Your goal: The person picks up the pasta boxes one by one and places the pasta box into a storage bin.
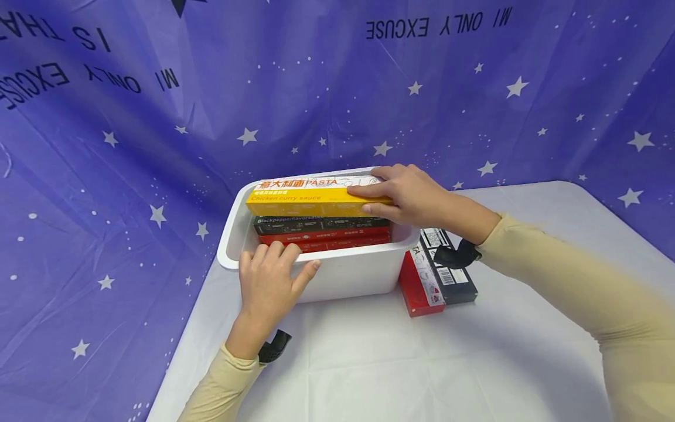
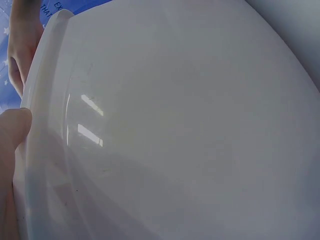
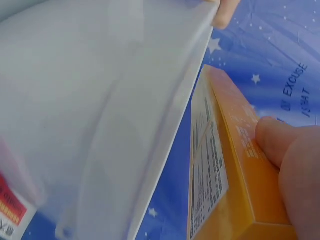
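Observation:
My right hand [image 1: 408, 193] grips the right end of a yellow pasta box [image 1: 300, 205] printed "Chicken curry sauce". The box lies across the upper part of a white plastic bin [image 1: 353, 275], toward the back rim. In the right wrist view, the thumb presses on the orange-yellow face of this pasta box [image 3: 240, 140]. My left hand [image 1: 266, 287] holds the bin's front rim near the left corner, fingers hooked over it and thumb outside. Inside the bin, in front of the yellow box, stand a black pepper sauce box [image 1: 321, 224] and red boxes [image 1: 343, 241], partly hidden.
Right of the bin, a red pasta box [image 1: 419, 287] and a dark box [image 1: 459, 284] with a barcode lie side by side on the white tablecloth [image 1: 379, 363]. A purple curtain [image 1: 316, 88] with white stars hangs behind and to the left.

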Motion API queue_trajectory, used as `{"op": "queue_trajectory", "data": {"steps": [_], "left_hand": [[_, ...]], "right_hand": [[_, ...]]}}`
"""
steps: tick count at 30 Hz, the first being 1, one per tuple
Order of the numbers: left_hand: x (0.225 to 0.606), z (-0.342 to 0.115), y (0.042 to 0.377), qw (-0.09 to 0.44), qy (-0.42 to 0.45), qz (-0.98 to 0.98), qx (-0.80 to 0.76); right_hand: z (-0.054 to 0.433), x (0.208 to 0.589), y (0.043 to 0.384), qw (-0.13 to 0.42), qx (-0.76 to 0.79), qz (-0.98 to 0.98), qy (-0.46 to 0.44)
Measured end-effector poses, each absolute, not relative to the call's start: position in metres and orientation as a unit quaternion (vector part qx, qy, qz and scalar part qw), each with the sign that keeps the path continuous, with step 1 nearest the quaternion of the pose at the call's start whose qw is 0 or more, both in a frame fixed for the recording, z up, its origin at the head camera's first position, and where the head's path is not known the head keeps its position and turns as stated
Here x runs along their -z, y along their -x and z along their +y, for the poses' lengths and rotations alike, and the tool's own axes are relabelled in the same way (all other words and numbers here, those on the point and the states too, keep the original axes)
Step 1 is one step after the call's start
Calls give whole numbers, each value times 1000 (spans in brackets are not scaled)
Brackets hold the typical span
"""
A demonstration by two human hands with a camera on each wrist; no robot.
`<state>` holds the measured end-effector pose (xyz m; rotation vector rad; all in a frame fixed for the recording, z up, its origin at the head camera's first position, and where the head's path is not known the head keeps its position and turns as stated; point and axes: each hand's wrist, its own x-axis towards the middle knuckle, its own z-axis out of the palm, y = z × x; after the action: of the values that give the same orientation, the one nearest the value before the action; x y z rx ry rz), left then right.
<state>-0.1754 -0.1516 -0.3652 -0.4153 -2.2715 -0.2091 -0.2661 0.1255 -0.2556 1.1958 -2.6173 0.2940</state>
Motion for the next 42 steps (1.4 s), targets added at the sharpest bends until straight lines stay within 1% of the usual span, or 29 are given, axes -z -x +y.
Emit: {"op": "queue_trajectory", "data": {"steps": [6, 12, 18, 24, 35, 42], "left_hand": [[365, -152, 176, 412, 169, -892, 79], [365, -152, 175, 404, 161, -898, 70], [365, -152, 174, 398, 159, -900, 72], [365, -152, 174, 410, 158, -896, 68], [364, -151, 172, 394, 158, -903, 70], [364, -151, 174, 401, 162, -899, 69]], "right_hand": [[111, 264, 267, 119, -110, -873, -460], [105, 272, 268, 82, -121, -860, -489], [106, 277, 268, 54, -117, -860, -494], [104, 282, 268, 17, -112, -865, -488], [102, 291, 275, 4, -108, -853, -510], [101, 291, 277, -35, -119, -853, -507]]}}
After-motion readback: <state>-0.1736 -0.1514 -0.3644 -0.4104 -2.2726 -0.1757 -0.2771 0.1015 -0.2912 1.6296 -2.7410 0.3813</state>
